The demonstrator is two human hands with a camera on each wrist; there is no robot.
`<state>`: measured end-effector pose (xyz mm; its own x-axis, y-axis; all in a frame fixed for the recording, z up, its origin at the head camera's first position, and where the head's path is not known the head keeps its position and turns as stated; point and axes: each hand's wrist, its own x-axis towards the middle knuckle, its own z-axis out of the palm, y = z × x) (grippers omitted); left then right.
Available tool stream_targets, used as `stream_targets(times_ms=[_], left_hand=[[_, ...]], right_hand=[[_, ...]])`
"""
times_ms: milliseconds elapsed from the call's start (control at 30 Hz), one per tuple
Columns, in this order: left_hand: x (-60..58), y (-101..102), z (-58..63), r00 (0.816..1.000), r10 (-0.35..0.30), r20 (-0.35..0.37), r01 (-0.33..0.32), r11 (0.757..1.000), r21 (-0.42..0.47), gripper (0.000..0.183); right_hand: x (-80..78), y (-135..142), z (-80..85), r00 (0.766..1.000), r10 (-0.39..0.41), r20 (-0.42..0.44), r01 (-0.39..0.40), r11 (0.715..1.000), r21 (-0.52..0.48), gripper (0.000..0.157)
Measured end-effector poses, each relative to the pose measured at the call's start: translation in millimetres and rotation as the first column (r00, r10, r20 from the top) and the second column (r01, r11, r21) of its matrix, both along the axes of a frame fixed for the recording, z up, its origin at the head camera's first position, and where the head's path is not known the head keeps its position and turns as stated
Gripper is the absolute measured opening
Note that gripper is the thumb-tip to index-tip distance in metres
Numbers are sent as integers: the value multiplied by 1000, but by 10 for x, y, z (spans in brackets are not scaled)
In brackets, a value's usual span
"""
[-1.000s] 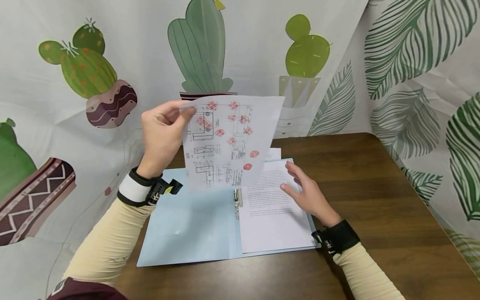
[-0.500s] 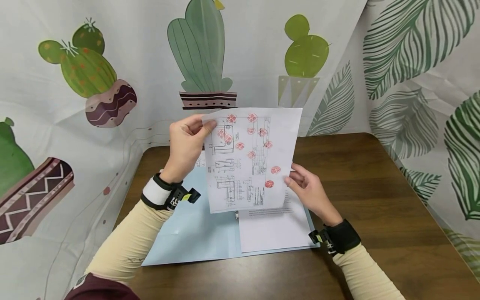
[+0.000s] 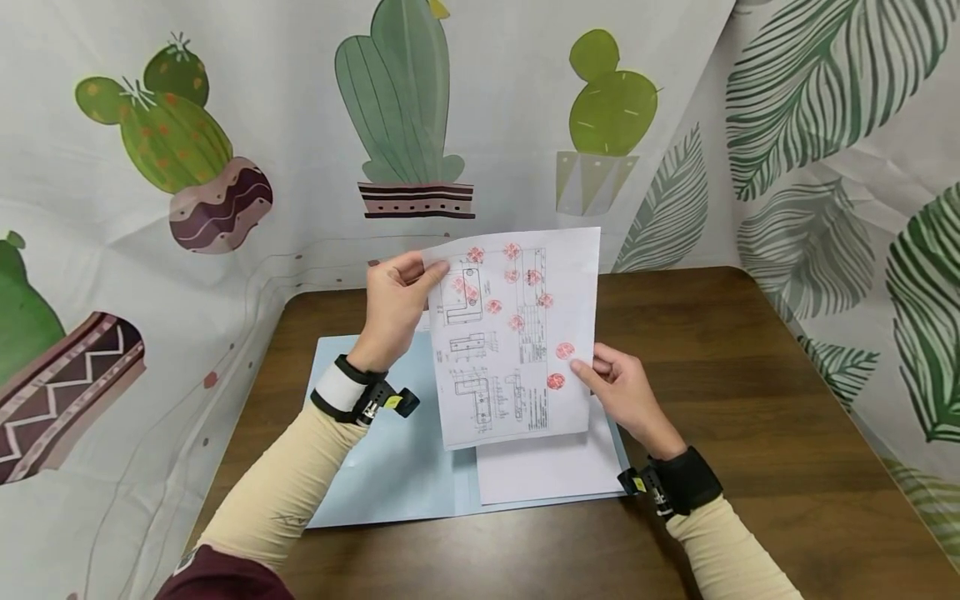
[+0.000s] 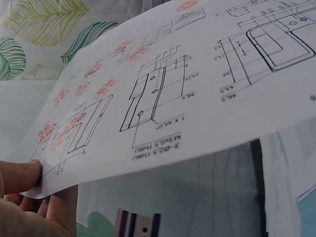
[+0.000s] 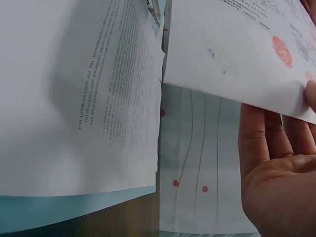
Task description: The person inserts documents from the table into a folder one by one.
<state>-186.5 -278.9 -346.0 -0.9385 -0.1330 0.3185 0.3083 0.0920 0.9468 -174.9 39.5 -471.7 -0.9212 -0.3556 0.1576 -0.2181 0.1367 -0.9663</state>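
Pinching the upper left corner of a printed sheet (image 3: 502, 350) in the left grip (image 3: 393, 307), and pinching its right edge lower down in the right grip (image 3: 628, 398). Holding it raised and tilted over an open blue folder (image 3: 375, 475) on the wooden bench (image 3: 705, 350), showing line drawings (image 3: 471, 400) and red stamps (image 3: 565, 351), and partly hiding the white text page (image 3: 551, 475) on the folder's right side.

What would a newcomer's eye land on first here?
Probably the white sheet with red stamps and line drawings, held up in both hands. Below it, an open light-blue folder on the dark wooden table. Behind, big green cacti printed on the white backdrop.
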Motion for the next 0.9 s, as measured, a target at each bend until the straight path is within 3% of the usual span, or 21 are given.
stream_targets(times_ms=[400,633,800,900], left_hand=[[-64,-18,-281,997,24,76,-22,999,-35,26],[-31,-54,-377,993,84,79,-71,985,-155,31],[8,-113,-479,991,131,-32,-135,938,-321,40],[41,-155,-542,978,164,-129,-205,876,-437,47]], right_hand=[[41,50,-61,996,-47,80,46,999,9,34],[61,88,-61,993,-41,106,42,999,0,35],[60,133,-81,988,-49,147,49,999,3,37],[54,172,-96,982,-58,179,56,998,15,39]])
